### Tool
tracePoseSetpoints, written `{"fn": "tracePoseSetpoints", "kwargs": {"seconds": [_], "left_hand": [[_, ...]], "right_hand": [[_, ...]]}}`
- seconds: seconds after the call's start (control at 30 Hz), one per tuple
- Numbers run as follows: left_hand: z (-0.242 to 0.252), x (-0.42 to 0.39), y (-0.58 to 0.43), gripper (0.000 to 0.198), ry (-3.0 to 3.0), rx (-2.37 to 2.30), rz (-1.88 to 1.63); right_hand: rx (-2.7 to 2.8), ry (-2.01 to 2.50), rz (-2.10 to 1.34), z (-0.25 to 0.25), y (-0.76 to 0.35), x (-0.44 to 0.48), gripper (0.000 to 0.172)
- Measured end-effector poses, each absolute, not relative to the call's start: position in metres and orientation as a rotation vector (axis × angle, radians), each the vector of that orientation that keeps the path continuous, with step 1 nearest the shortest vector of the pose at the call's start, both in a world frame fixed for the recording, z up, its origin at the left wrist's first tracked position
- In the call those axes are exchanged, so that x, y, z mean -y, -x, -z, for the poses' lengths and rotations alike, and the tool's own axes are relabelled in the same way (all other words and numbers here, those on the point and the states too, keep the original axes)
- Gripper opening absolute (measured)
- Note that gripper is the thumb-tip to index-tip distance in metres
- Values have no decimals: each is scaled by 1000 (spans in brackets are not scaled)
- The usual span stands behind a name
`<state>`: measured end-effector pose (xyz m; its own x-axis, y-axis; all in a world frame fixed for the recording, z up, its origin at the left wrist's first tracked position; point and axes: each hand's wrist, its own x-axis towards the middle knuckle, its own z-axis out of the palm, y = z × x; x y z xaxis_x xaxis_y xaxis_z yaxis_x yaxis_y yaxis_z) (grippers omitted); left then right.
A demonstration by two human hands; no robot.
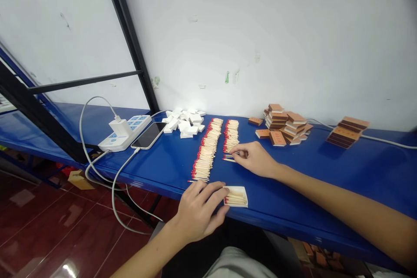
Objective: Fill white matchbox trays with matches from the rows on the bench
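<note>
My left hand [198,210] rests at the front edge of the blue table [169,165], fingers closed on the side of a small white tray [237,196] that holds a few matches. My right hand [256,158] lies further back, its fingers pinched on a few matches at the near end of the short row of red-tipped matches [231,135]. A longer row of matches [207,150] lies just left of it.
A heap of white inner trays [184,122] lies at the back. Brown matchbox sleeves [285,128] are stacked at the right, with another stack [348,132] further right. A phone [149,135], power strip [125,132] and cables sit at the left beside a black frame.
</note>
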<state>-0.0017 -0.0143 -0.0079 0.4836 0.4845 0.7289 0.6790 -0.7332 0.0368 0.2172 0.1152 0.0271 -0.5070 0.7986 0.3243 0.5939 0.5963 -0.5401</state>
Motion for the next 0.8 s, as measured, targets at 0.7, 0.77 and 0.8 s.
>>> {"fn": "tracePoseSetpoints", "kwargs": {"seconds": [0.7, 0.77, 0.8], "left_hand": [[62, 33, 0, 41, 3217, 1400, -803], [72, 27, 0, 37, 3308, 1360, -878], [77, 26, 0, 35, 3331, 1350, -891]], "right_hand": [[2400, 1103, -294, -37, -215, -104, 16], [2404, 1101, -277, -36, -215, -104, 18], [2392, 1115, -264, -35, -215, -104, 20]]}}
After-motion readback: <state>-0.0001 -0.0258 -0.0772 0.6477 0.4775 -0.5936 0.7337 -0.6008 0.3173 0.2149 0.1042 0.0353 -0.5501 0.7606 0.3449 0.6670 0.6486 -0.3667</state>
